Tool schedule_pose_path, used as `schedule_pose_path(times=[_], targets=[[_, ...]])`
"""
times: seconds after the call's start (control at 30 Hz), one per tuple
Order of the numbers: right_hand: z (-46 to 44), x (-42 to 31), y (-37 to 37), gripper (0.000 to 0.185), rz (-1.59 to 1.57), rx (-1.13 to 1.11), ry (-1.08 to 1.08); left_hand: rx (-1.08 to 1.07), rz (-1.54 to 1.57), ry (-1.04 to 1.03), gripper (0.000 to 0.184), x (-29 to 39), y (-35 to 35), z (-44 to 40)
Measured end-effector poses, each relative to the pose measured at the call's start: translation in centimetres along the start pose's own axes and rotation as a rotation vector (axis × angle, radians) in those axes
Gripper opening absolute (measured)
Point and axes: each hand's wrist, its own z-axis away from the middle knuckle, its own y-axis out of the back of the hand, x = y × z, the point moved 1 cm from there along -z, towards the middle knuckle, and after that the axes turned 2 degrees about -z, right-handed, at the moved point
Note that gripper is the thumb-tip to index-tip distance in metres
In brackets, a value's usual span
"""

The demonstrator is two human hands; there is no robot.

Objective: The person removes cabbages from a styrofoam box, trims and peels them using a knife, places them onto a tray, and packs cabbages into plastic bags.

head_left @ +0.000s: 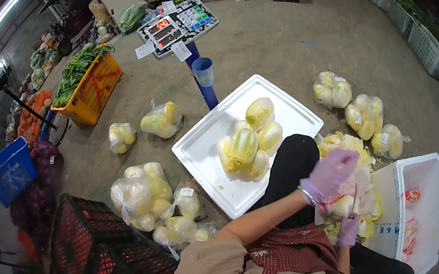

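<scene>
My left hand (331,174), in a thin purple glove, is raised over a pile of cabbage leaves (355,144); its fingers look curled together, slightly blurred, and anything between them is hidden. Below it, close to my lap, my right hand (348,230) is gloved too and closed around a knife (354,199), whose blade points up. Pale cabbage pieces lie beside the blade. On a white foam tray (223,196) to the left of my knee rest several peeled napa cabbages (244,143), grouped near its middle.
Bagged cabbages (142,195) lie left of the tray, others (364,116) to its right. A scale display (178,27) stands behind it. A white foam box (426,213) is at right, black crates (100,253) at left. Farther back are a yellow crate (99,87) and blue basket (10,173).
</scene>
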Motion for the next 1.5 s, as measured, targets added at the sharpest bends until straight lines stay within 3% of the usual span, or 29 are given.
schedule_pose_path(times=[0.1,0.2,0.27,0.37,0.43,0.5,0.57,0.67,0.87,0.97,1.0,1.03,1.07,1.13,1.17,1.23,1.37,1.4,1.43,1.47,1.5], targets=[[-0.7,-1.6,0.4,0.030,-0.059,-0.028,0.002,-0.328,-0.122,0.174,0.022,-1.4,-4.4,1.8],[-1.1,-1.4,0.4,0.031,-0.052,-0.040,-0.015,-0.466,-0.090,0.321,0.025,2.4,-4.2,1.2],[-0.8,-2.6,0.9,0.033,0.009,-0.020,-0.016,-0.266,0.000,0.157,0.025,-0.2,-4.0,1.5],[-1.3,-1.8,0.0,0.035,-0.068,-0.022,-0.034,-0.012,0.097,0.070,0.020,2.3,0.6,1.1],[-1.8,-1.4,-0.6,0.035,-0.144,-0.029,-0.053,0.118,-0.059,0.040,0.018,2.3,4.4,1.6],[-2.1,-1.1,-1.0,0.034,-0.179,-0.015,-0.077,0.265,-0.021,0.171,0.018,-0.2,7.9,2.3],[-2.2,-1.1,-1.3,0.032,-0.145,0.018,-0.043,0.378,-0.391,0.377,0.022,-4.8,12.0,4.1],[-2.0,-1.4,-1.2,0.032,-0.166,0.021,-0.045,0.463,-0.715,0.504,0.035,-10.5,16.7,7.6],[-1.8,-1.9,-0.8,0.033,-0.263,-0.012,-0.122,0.401,-0.796,0.676,0.041,-13.2,17.9,10.3],[-1.7,-2.4,-0.7,0.042,-0.127,0.070,-0.051,0.391,-0.717,0.703,0.038,-14.2,18.2,10.1],[-1.5,-2.9,-0.1,0.047,-0.144,-0.018,-0.128,0.369,-0.661,0.710,0.037,-14.6,18.0,9.7],[-1.2,-3.8,0.3,0.047,-0.093,0.005,-0.139,0.436,-0.751,0.478,0.031,-14.0,17.4,9.3],[-1.9,-2.6,-0.2,0.047,-0.084,0.010,-0.110,0.546,-0.581,0.476,0.025,-11.3,15.8,7.9],[-1.6,-3.7,0.3,0.045,-0.133,0.016,-0.112,0.586,-0.493,0.183,0.020,-5.7,12.5,5.3],[-1.6,-4.2,0.4,0.038,-0.136,0.063,-0.122,0.561,-0.341,0.121,0.020,-5.1,11.3,4.6],[-1.7,-3.7,0.1,0.038,-0.196,0.085,-0.098,0.460,-0.382,-0.085,0.019,-1.3,7.6,3.0],[-2.1,-3.5,-0.2,0.041,-0.178,0.069,-0.143,0.098,-0.258,-0.119,0.020,0.0,-1.2,3.2],[-2.4,-3.2,-0.1,0.041,-0.172,0.040,-0.137,-0.098,-0.133,0.213,0.021,0.4,-3.2,3.4],[-2.6,-3.0,-0.4,0.041,-0.169,0.001,-0.121,-0.128,-0.202,-0.036,0.024,-2.7,-5.1,4.1],[-2.9,-2.4,-0.6,0.042,-0.164,0.002,-0.096,-0.116,-0.172,-0.008,0.026,-4.7,-6.8,4.6],[-3.1,-1.8,-0.9,0.042,-0.158,0.010,-0.069,-0.126,-0.116,0.148,0.024,-4.9,-7.6,5.1]])
